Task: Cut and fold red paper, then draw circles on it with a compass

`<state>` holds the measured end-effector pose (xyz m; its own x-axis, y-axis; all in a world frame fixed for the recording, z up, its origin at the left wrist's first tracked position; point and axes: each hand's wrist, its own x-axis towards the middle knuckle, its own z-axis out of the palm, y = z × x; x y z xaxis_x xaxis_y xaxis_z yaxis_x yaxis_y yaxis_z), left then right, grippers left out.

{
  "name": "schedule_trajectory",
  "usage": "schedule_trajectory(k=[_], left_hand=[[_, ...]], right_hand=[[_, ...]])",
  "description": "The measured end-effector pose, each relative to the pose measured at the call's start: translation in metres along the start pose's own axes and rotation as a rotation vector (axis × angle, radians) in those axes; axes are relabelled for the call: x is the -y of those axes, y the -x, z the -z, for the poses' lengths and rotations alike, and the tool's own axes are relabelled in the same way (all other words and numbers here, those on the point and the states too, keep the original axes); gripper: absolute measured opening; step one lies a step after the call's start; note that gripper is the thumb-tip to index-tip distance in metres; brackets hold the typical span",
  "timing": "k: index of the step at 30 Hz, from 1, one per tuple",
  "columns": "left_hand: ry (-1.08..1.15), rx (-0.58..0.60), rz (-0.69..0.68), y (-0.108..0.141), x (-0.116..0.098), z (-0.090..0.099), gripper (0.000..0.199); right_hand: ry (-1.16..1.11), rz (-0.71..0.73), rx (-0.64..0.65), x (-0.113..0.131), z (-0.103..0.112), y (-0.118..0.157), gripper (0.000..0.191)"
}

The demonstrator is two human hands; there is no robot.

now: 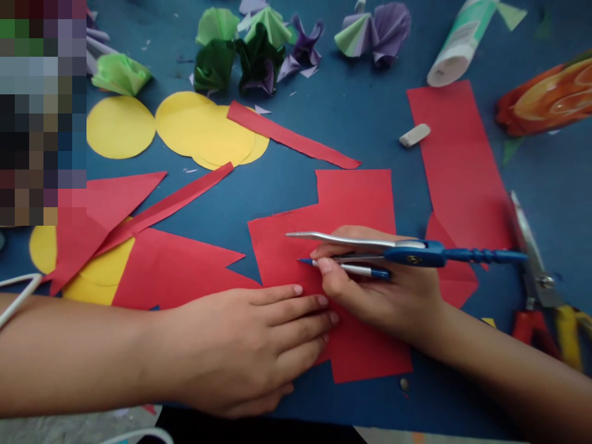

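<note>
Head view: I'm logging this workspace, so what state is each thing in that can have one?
Left hand: open, palm down
Right hand: closed around the compass
Compass: held, legs slightly apart
Middle red paper: flat, notched corners
Yellow circles: cut out, some overlapping
Paper fans: pleated
Tube: lying on its side
Eraser: lying across a red sheet's edge
Scissors: lying down; open or shut unclear
</note>
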<state>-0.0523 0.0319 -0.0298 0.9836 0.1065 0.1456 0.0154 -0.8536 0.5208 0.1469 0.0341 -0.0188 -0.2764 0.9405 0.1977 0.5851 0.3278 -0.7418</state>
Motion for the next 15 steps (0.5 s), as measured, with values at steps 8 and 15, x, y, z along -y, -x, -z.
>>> schedule_trajectory(k=[8,15], left_hand=[[-0.022,0.001,0.001,0.0001,-0.0006,0.0002,0.043],[-0.028,0.011,-0.003,0.0001,0.0005,0.0006,0.042]], right_hand=[[-0.014,0.024,-0.061,0.0017,-0.0002,0.0024,0.015],[0.023,0.053,-0.038,0.0008,-0.0008,0.0013,0.014]])
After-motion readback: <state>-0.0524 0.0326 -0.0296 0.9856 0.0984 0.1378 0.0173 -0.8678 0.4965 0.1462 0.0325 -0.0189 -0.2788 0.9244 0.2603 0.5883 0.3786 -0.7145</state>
